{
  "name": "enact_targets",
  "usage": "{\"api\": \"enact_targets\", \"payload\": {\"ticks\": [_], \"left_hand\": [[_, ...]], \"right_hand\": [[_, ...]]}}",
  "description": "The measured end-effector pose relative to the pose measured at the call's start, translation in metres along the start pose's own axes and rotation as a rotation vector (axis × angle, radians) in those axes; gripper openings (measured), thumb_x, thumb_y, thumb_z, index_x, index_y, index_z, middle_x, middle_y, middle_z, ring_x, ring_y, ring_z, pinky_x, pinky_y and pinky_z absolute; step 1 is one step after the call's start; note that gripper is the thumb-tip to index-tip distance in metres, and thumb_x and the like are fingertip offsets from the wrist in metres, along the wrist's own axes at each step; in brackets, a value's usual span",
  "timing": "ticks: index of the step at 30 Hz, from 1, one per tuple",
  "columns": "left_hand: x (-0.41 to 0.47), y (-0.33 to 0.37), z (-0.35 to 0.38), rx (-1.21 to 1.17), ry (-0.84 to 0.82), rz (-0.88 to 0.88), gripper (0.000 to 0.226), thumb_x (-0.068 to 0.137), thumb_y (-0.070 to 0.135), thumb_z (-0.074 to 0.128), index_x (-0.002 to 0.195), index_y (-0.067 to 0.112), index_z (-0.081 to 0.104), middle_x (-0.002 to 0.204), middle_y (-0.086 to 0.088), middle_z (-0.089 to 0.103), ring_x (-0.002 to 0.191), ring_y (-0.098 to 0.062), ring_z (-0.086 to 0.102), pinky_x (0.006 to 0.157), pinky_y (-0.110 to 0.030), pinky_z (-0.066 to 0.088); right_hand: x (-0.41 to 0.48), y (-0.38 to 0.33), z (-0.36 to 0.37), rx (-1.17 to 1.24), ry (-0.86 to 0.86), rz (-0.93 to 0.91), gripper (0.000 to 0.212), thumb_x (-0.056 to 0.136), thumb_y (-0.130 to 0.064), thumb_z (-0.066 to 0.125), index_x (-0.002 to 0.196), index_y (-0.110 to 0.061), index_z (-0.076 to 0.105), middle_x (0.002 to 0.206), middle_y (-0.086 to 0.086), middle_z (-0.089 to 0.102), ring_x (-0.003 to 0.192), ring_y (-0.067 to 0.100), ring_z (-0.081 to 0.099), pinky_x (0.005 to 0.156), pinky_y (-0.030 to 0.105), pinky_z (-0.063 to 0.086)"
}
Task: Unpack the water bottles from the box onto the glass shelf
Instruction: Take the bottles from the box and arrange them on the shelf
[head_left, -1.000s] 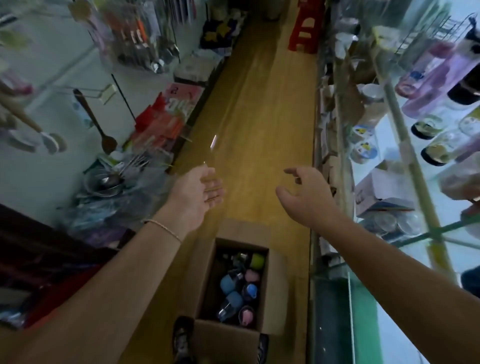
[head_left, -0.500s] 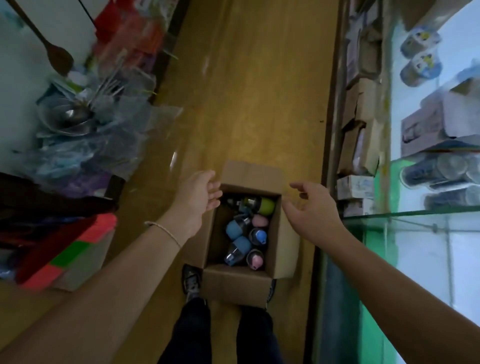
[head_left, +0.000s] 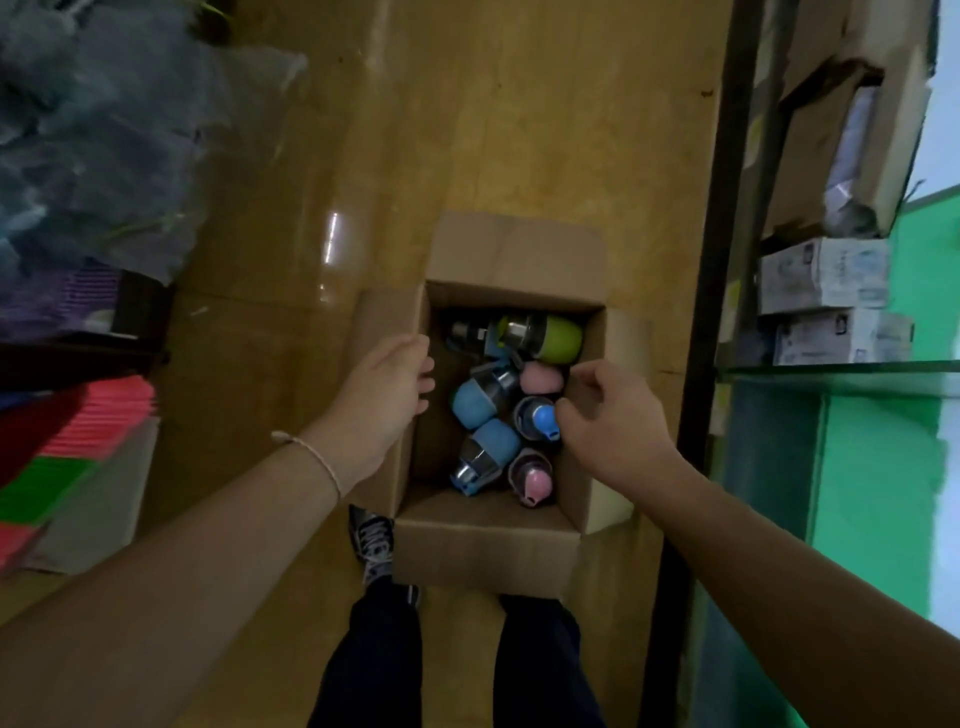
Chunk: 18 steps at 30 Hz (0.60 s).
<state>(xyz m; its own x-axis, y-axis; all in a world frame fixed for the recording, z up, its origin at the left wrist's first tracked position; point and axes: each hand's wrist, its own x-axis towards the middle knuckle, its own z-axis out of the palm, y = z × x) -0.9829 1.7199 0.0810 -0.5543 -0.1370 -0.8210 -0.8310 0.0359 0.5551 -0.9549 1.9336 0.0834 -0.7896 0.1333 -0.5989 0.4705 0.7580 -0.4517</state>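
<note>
While standing over the open box (head_left: 488, 556) on the wooden floor (head_left: 519, 130), reaches down with both hands. Rests the left hand (head_left: 387, 395) at the top edge of the box's left wall, fingers loosely bent, holding nothing. Curls the right hand (head_left: 608, 421) over the box's right side, thumb and fingertips just beside a blue-capped bottle (head_left: 540, 418); cannot tell whether gripping it. Shows the water bottles (head_left: 475, 402) all inside the box, a green bottle (head_left: 556, 338) lying at the far end. Shows the glass shelf (head_left: 841, 366) off to the right, apart from the box.
</note>
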Motion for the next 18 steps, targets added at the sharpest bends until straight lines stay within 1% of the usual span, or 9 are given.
{"api": "enact_targets", "payload": {"ticks": [5, 6, 9, 11, 12, 13, 14, 16, 18], "left_hand": [[0.058, -0.028, 0.027, 0.061, -0.021, -0.032, 0.007, 0.101, 0.033, 0.046, 0.103, 0.032, 0.053, 0.117, -0.002, 0.061, 0.107, -0.019, 0.059, 0.098, -0.040, 0.049], [0.070, -0.032, 0.033, 0.073, -0.027, -0.034, 0.006, 0.101, 0.033, 0.046, 0.101, 0.032, 0.051, 0.118, -0.003, 0.060, 0.108, -0.020, 0.059, 0.098, -0.040, 0.049], [0.105, -0.042, 0.050, 0.093, -0.033, -0.070, 0.010, 0.102, 0.034, 0.045, 0.109, 0.027, 0.048, 0.120, -0.004, 0.059, 0.107, -0.021, 0.059, 0.096, -0.040, 0.051], [0.128, -0.049, 0.061, 0.103, -0.046, -0.099, 0.012, 0.102, 0.035, 0.044, 0.107, 0.025, 0.047, 0.112, -0.003, 0.059, 0.103, -0.020, 0.059, 0.097, -0.041, 0.051], [0.140, -0.053, 0.065, 0.112, -0.052, -0.112, 0.012, 0.102, 0.035, 0.043, 0.104, 0.025, 0.046, 0.104, -0.001, 0.058, 0.099, -0.019, 0.058, 0.098, -0.041, 0.050], [0.151, -0.056, 0.069, 0.118, -0.052, -0.120, 0.013, 0.103, 0.035, 0.041, 0.102, 0.024, 0.046, 0.097, 0.001, 0.055, 0.095, -0.018, 0.056, 0.097, -0.041, 0.049], [0.162, -0.060, 0.073, 0.120, -0.047, -0.130, 0.013, 0.103, 0.035, 0.040, 0.106, 0.023, 0.045, 0.093, 0.002, 0.053, 0.092, -0.018, 0.055, 0.096, -0.041, 0.049], [0.183, -0.068, 0.079, 0.128, -0.030, -0.154, 0.028, 0.103, 0.037, 0.040, 0.126, 0.021, 0.044, 0.098, 0.000, 0.055, 0.091, -0.018, 0.057, 0.091, -0.038, 0.051], [0.203, -0.074, 0.087, 0.171, -0.012, -0.170, 0.043, 0.102, 0.038, 0.042, 0.138, 0.015, 0.043, 0.109, -0.003, 0.059, 0.095, -0.019, 0.060, 0.085, -0.034, 0.055]], "right_hand": [[0.043, 0.036, 0.038, -0.004, -0.001, 0.018, 0.047, 0.088, -0.028, 0.064, 0.133, -0.017, 0.055, 0.125, 0.003, 0.057, 0.110, 0.017, 0.054, 0.083, 0.020, 0.035], [0.052, 0.043, 0.045, 0.000, 0.001, 0.025, 0.048, 0.087, -0.029, 0.064, 0.133, -0.017, 0.055, 0.123, 0.003, 0.057, 0.109, 0.019, 0.055, 0.082, 0.021, 0.036], [0.081, 0.060, 0.066, 0.042, 0.007, 0.071, 0.048, 0.086, -0.030, 0.064, 0.131, -0.016, 0.053, 0.116, 0.005, 0.061, 0.104, 0.022, 0.058, 0.081, 0.028, 0.044], [0.102, 0.071, 0.081, 0.085, 0.013, 0.124, 0.053, 0.086, -0.030, 0.064, 0.134, -0.013, 0.050, 0.118, 0.008, 0.062, 0.107, 0.025, 0.059, 0.088, 0.036, 0.050], [0.112, 0.076, 0.087, 0.111, 0.012, 0.160, 0.056, 0.087, -0.029, 0.064, 0.137, -0.010, 0.048, 0.122, 0.010, 0.062, 0.110, 0.027, 0.059, 0.091, 0.037, 0.050], [0.122, 0.081, 0.093, 0.147, 0.015, 0.210, 0.058, 0.087, -0.028, 0.065, 0.139, -0.008, 0.046, 0.125, 0.011, 0.061, 0.113, 0.027, 0.058, 0.091, 0.035, 0.048], [0.132, 0.086, 0.098, 0.202, 0.021, 0.261, 0.058, 0.087, -0.027, 0.065, 0.138, -0.007, 0.046, 0.124, 0.011, 0.062, 0.112, 0.027, 0.059, 0.086, 0.033, 0.047], [0.149, 0.093, 0.108, 0.318, 0.030, 0.355, 0.050, 0.087, -0.024, 0.066, 0.130, -0.006, 0.050, 0.114, 0.010, 0.063, 0.101, 0.025, 0.060, 0.076, 0.030, 0.043], [0.163, 0.100, 0.119, 0.397, 0.030, 0.410, 0.043, 0.086, -0.021, 0.066, 0.124, -0.006, 0.052, 0.107, 0.009, 0.063, 0.093, 0.024, 0.060, 0.076, 0.034, 0.048]]}}
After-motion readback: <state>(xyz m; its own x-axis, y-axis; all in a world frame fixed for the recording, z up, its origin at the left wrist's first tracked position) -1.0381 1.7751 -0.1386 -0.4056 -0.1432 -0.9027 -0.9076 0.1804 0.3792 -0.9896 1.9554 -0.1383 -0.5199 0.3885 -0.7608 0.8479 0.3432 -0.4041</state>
